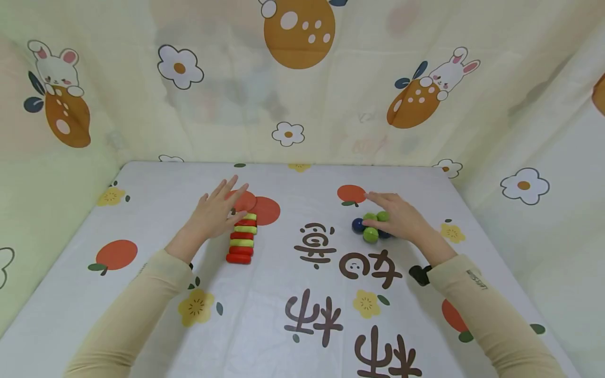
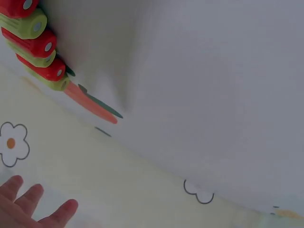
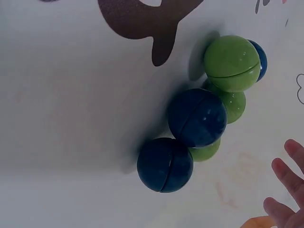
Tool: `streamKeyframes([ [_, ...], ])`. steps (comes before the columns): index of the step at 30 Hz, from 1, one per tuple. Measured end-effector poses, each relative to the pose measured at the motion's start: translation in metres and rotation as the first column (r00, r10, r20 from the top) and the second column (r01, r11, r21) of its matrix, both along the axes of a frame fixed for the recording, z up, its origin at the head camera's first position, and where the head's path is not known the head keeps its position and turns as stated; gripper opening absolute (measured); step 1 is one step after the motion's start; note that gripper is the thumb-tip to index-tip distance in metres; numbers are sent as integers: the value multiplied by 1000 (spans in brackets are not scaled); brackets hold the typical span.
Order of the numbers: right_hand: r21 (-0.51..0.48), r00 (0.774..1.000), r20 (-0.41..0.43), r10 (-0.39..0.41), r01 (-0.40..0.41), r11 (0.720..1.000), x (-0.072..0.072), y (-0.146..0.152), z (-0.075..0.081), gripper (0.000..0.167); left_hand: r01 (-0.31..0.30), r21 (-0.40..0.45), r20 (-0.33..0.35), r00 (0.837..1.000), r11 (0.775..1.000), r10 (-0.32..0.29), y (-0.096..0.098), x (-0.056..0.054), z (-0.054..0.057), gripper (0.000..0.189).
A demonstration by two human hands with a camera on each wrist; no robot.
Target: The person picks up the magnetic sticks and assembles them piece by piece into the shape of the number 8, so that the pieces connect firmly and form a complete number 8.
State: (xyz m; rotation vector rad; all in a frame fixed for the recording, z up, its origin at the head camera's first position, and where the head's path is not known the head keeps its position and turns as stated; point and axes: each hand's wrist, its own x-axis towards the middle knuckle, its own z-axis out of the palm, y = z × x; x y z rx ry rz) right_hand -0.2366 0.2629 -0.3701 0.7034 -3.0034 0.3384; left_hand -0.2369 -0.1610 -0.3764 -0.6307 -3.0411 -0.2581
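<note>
A row of alternating red and yellow-green rounded plastic pieces (image 1: 242,243) lies on the table, side by side. My left hand (image 1: 214,214) hovers at the far left end of that row, fingers spread and thumb over the top pieces. In the left wrist view the pieces (image 2: 33,45) have grey dots on their ends, and the fingers (image 2: 59,214) hold nothing. Glossy green balls (image 1: 371,234) and dark blue balls (image 1: 358,226) are clustered on the right, each with a seam. Over them is my right hand (image 1: 399,215), fingers extended, partly hiding the cluster. Its fingers (image 3: 289,176) are apart from the balls (image 3: 197,118).
The white table cover (image 1: 264,315) has printed fruit, flowers and brown characters. A small black object (image 1: 419,275) shows by the right cuff. Patterned curtains (image 1: 227,105) enclose the table at the back and both sides.
</note>
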Motion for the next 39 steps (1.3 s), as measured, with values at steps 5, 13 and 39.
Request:
streamKeyframes([
  [5, -13, 1000, -2, 16, -16, 1000, -1, -1, -4, 68, -1, 14, 1, 1000, 1000, 1, 2, -3, -4, 65],
  [13, -11, 999, 28, 28, -28, 1000, -6, -4, -12, 66, -11, 39, 21, 1000, 999, 10, 7, -9, -12, 59],
  [39, 20, 989, 142, 39, -42, 999, -12, -19, -24, 48, -52, 6, 173, 984, 999, 50, 17, -21, -30, 37],
])
